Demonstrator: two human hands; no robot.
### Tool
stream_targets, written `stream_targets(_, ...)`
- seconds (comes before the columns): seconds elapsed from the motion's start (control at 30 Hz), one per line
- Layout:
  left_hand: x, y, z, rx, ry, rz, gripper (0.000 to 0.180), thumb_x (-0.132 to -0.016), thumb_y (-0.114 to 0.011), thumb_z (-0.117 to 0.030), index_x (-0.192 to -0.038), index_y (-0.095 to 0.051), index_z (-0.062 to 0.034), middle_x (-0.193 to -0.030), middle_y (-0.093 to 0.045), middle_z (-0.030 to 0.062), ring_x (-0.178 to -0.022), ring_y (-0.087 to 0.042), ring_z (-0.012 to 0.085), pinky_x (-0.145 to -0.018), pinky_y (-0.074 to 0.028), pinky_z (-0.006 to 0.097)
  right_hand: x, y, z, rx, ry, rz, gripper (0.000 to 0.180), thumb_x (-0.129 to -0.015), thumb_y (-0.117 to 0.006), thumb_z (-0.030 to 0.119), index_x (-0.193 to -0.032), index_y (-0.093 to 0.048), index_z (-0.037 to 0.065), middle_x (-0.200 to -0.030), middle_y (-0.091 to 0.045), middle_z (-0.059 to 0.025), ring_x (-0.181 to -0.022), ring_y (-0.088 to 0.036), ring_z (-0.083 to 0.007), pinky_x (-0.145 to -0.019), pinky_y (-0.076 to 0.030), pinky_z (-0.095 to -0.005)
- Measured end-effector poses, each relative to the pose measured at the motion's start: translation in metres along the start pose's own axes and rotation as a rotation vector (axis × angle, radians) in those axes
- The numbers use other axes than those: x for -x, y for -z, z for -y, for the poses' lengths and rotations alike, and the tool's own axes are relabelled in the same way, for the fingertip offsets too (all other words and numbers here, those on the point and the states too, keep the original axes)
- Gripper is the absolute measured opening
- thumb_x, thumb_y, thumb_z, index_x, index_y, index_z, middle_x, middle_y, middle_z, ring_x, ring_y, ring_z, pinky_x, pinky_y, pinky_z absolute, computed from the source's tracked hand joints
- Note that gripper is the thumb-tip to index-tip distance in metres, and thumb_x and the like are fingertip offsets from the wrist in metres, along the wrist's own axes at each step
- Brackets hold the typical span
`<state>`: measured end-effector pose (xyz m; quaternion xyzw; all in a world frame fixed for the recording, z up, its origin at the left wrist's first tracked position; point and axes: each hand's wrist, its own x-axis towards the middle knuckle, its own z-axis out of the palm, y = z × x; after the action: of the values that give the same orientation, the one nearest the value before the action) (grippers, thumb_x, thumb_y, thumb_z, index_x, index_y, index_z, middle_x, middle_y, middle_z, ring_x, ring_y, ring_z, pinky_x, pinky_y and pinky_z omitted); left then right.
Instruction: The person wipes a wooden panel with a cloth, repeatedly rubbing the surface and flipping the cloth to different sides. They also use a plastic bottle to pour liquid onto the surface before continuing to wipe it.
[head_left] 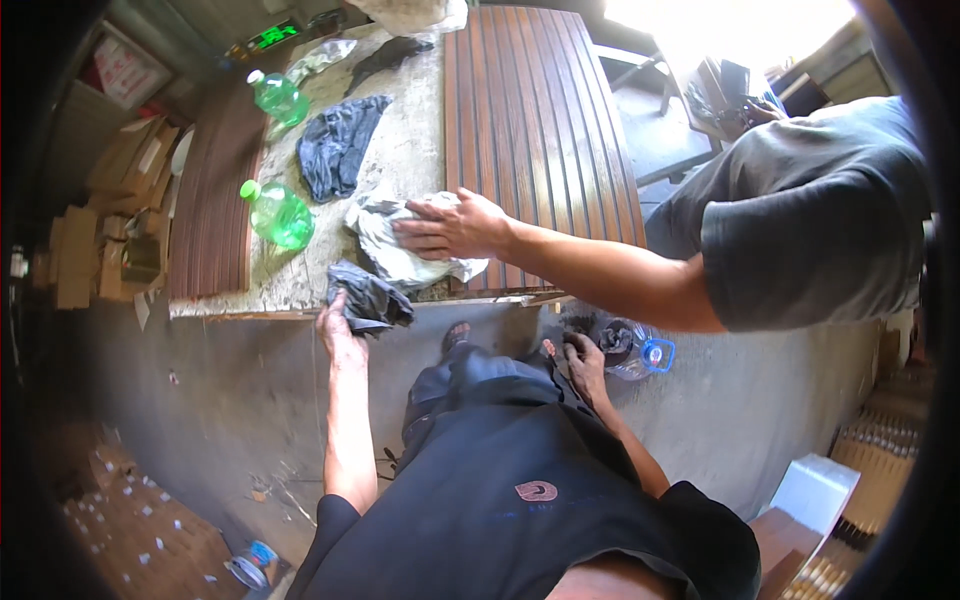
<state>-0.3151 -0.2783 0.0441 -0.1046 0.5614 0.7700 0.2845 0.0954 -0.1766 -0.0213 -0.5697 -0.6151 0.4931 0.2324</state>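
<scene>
At the near edge of the concrete worktable (410, 150), your left hand (340, 335) reaches up and is clamped on a dark grey rag (370, 298) that hangs over the table's lip. Your right hand (585, 360) is low, at about four o'clock from the left one and well apart from it, its fingers closed on the dark top of a clear plastic jug (635, 350) that stands on the floor. Just beside your rag, at one o'clock, a co-worker's hand (455, 228) presses flat on a white cloth (400, 250). At ten o'clock from the rag lies a green bottle (278, 215), with another dark cloth (338, 145) beyond it at twelve. A ribbed brown panel (540, 130) covers the table's right part.
</scene>
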Motion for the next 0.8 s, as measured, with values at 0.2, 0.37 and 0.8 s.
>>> stream_targets(0.2,-0.038,0.001,-0.027,-0.065,-0.005,0.143,0.028,-0.089,-0.067,-0.009,-0.115,-0.064,0.0026,-0.107,-0.068,0.0096,-0.095,-0.066,0.0209,-0.087,-0.054,0.036,0.006,-0.037,0.006,0.055,-0.090,-0.015,0.019,-0.092,-0.064,0.010,-0.104,-0.069,-0.004,-0.095,-0.073,-0.0158,-0.086,-0.069,-0.0186,-0.080,-0.054,-0.0316)
stream_targets(0.37,-0.068,0.010,-0.032,-0.055,0.024,0.133,0.026,-0.089,-0.067,-0.007,-0.113,-0.063,0.0013,-0.106,-0.067,0.0098,-0.096,-0.065,0.0214,-0.087,-0.054,0.037,0.006,-0.052,0.027,0.102,-0.099,-0.016,0.024,-0.092,-0.059,0.014,-0.105,-0.069,-0.005,-0.094,-0.073,-0.0184,-0.089,-0.070,-0.0248,-0.081,-0.053,-0.0344)
stream_targets(0.8,-0.065,0.020,-0.032,-0.014,0.075,0.058,0.032,-0.091,-0.064,-0.007,-0.121,-0.058,0.0028,-0.115,-0.065,0.0144,-0.105,-0.065,0.0286,-0.092,-0.054,0.045,-0.015,-0.051,0.022,0.146,-0.088,0.138,0.033,-0.088,-0.058,0.019,-0.107,-0.065,-0.007,-0.101,-0.069,-0.0274,-0.098,-0.067,-0.0388,-0.088,-0.051,-0.0417)
